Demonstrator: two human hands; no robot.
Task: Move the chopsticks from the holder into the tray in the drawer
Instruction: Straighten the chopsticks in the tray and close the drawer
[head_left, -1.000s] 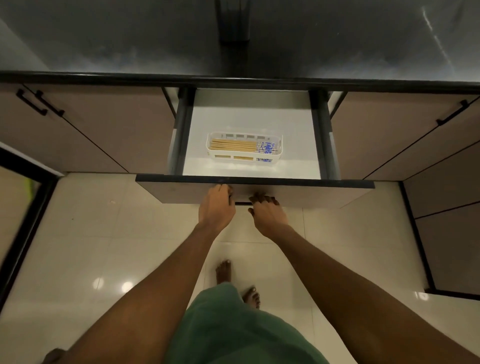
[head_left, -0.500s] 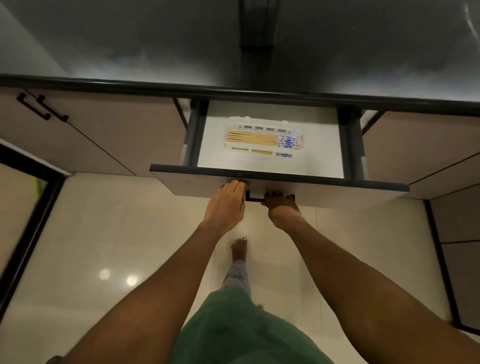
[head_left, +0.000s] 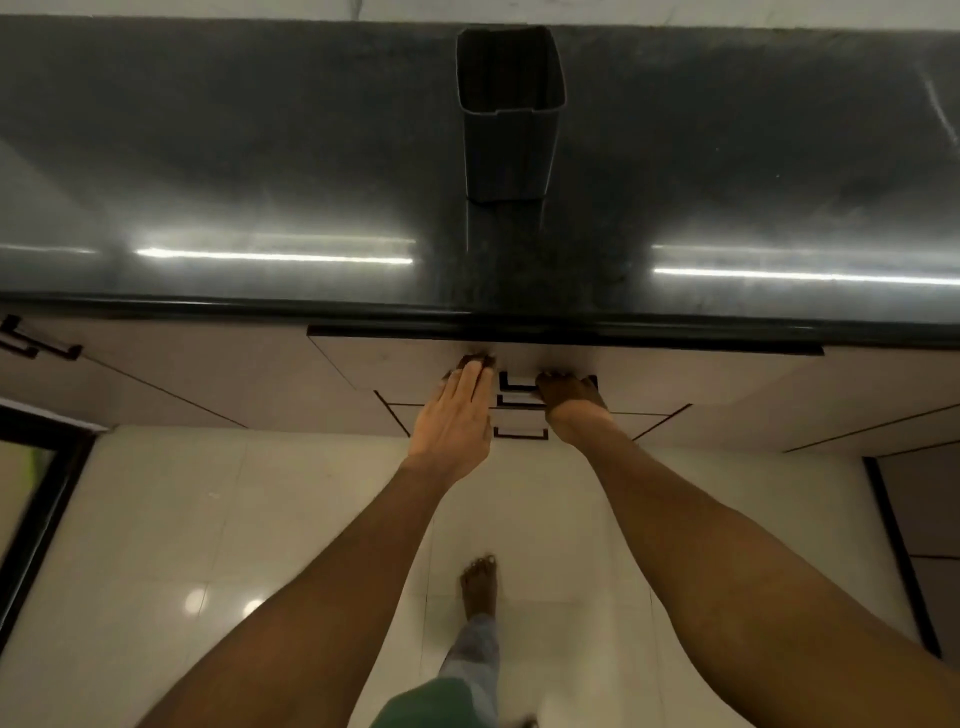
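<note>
The drawer front (head_left: 395, 366) sits almost flush under the dark countertop (head_left: 260, 156), so the tray and chopsticks inside are hidden. My left hand (head_left: 457, 415) lies flat against the drawer front with its fingers straight, holding nothing. To its right, my right hand (head_left: 569, 397) has its fingers curled on the black drawer handle (head_left: 517, 383). The dark grey chopstick holder (head_left: 509, 114) stands upright at the back of the countertop, and no chopsticks show in it.
Two more drawer handles (head_left: 519, 432) show below the top one. Cabinet doors with black handles (head_left: 36, 343) flank the drawers. Below is a glossy white tiled floor (head_left: 260, 519) with my bare foot (head_left: 479, 584) on it.
The drawer has slid in from wide open to nearly shut, hiding the tray of chopsticks. Both hands travelled forward with its front, and the view has tilted up onto the countertop and holder.
</note>
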